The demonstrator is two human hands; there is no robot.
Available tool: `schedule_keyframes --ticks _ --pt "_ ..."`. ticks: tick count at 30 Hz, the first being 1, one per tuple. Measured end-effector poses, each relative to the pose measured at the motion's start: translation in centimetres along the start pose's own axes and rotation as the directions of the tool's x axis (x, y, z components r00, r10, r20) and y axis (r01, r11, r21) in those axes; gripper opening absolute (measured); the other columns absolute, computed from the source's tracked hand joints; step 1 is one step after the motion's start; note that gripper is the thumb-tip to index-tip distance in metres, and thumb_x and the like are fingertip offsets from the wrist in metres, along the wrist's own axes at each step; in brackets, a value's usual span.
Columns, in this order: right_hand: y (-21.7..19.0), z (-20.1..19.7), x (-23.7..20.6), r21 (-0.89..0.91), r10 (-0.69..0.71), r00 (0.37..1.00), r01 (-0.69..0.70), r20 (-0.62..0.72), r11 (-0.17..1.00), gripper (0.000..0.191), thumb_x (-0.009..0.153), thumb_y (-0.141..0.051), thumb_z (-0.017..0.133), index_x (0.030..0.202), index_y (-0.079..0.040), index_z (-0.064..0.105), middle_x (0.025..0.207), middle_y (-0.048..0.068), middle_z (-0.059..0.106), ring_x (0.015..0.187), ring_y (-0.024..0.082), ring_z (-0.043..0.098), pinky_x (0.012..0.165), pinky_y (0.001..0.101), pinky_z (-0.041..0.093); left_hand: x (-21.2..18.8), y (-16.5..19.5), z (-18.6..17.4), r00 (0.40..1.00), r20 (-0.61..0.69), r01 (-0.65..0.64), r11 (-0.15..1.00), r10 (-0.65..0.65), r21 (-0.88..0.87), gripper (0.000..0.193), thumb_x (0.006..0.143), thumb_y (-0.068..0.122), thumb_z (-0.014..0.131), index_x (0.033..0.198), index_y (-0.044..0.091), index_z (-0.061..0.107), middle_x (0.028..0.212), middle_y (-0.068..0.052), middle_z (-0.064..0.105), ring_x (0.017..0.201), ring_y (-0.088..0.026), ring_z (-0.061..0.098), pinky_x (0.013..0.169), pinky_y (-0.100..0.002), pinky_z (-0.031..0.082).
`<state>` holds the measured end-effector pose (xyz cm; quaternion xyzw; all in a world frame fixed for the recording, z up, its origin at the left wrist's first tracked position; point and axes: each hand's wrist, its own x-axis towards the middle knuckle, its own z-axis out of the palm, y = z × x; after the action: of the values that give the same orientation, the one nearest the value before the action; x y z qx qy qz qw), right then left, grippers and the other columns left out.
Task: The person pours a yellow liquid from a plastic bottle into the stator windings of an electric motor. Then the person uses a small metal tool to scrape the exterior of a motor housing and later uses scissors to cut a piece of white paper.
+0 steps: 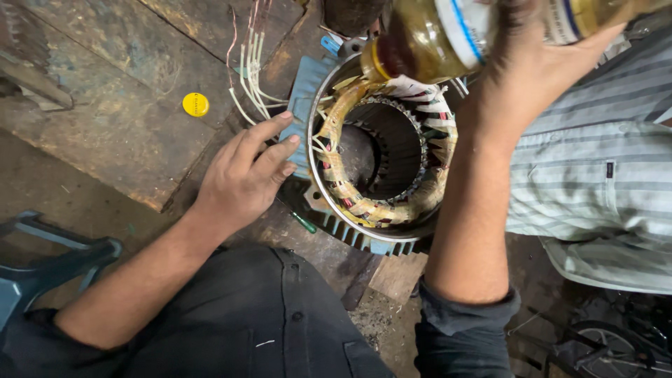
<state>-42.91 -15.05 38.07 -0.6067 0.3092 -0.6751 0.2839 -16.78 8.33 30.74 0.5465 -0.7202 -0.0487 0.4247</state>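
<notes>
Stator [381, 164]: round motor housing, centre of frame, lying bore-up on the table [105, 119]. Pale blue finned shell, bright metal rim, copper windings wrapped in yellowish tape with red and white ties around a dark slotted bore.

Bottle [434, 35]: clear plastic, amber liquid inside, white label with a blue stripe, yellow neck ring. Top centre of frame, tipped with its mouth down over the upper edge of the windings, just above them.

Right hand [532, 63]: upper right of frame, grip wrapped fully around the bottle body, forearm running down to a dark cuff at lower centre.

Left hand [245, 175]: left of centre, flat and loose, grip holding nothing, fingertips resting against the left outer side of the stator.

Leads [252, 70]: bundle of white and pinkish wires, running from the stator's upper left toward the top of frame.

Cap [196, 104]: small yellow disc, upper left, lying alone on the table, well apart from the bottle.

Screwdriver [304, 222]: green handle only, showing just below the stator's left rim.

Second person [595, 175]: striped grey shirt, right side of frame, just beside the stator.

Table: worn, stained, dark wooden boards.
</notes>
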Motion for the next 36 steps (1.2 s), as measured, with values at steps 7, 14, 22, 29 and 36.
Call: schedule_keyframes --ticks 7,14,22,29,36 --pt "-0.1 -0.5 0.0 0.009 -0.043 0.999 0.043 -0.01 0.999 0.097 0.099 -0.031 0.096 0.158 0.001 0.025 0.155 0.017 0.047 0.138 0.026 0.049 0.122 0.0384 0.038 -0.2 0.0 0.1 1.0 -0.005 0.008 1.0 -0.008 0.009 0.037 0.093 0.012 0.076 0.127 0.008 0.063 0.146 -0.01 0.057 0.117 -0.032 0.066 0.097 -0.043 0.055" --pt "-0.6 -0.6 0.7 0.039 -0.008 0.999 0.01 -0.038 0.999 0.101 0.089 -0.033 0.095 0.158 0.005 0.031 0.147 0.023 0.051 0.13 0.03 0.053 0.118 0.042 0.041 0.1 0.0 0.0 1.0 -0.008 -0.006 1.0 0.006 0.02 0.037 0.093 0.012 0.076 0.127 0.007 0.063 0.146 -0.01 0.057 0.118 -0.032 0.066 0.098 -0.043 0.055" --pt "-0.3 -1.5 0.5 -0.126 -0.051 0.995 0.04 -0.082 0.991 0.1 0.097 -0.03 0.096 0.16 0.006 0.027 0.159 0.019 0.044 0.141 0.026 0.045 0.126 0.0381 0.032 0.1 0.1 0.1 1.0 -0.002 -0.006 1.0 0.006 0.012 0.037 0.094 0.012 0.076 0.127 0.008 0.062 0.145 -0.011 0.057 0.117 -0.032 0.066 0.097 -0.043 0.056" --pt "0.9 -3.0 1.6 0.025 -0.064 0.996 0.066 -0.06 0.998 0.098 0.096 -0.023 0.094 0.16 0.003 0.025 0.155 0.018 0.041 0.14 0.029 0.046 0.124 0.0423 0.034 0.1 -0.2 0.2 1.0 -0.003 -0.007 0.999 0.007 0.034 0.037 0.092 0.012 0.077 0.126 0.009 0.063 0.145 -0.01 0.057 0.117 -0.032 0.066 0.097 -0.042 0.056" --pt "2.1 -3.1 1.4 -0.164 -0.102 0.991 0.088 -0.081 0.982 0.088 0.106 -0.018 0.095 0.16 0.001 0.028 0.157 0.017 0.044 0.14 0.025 0.046 0.126 0.0374 0.031 0.2 -0.2 0.4 1.0 0.022 0.007 1.0 -0.007 -0.008 0.037 0.093 0.011 0.077 0.128 0.007 0.063 0.145 -0.012 0.057 0.114 -0.032 0.065 0.096 -0.042 0.056"
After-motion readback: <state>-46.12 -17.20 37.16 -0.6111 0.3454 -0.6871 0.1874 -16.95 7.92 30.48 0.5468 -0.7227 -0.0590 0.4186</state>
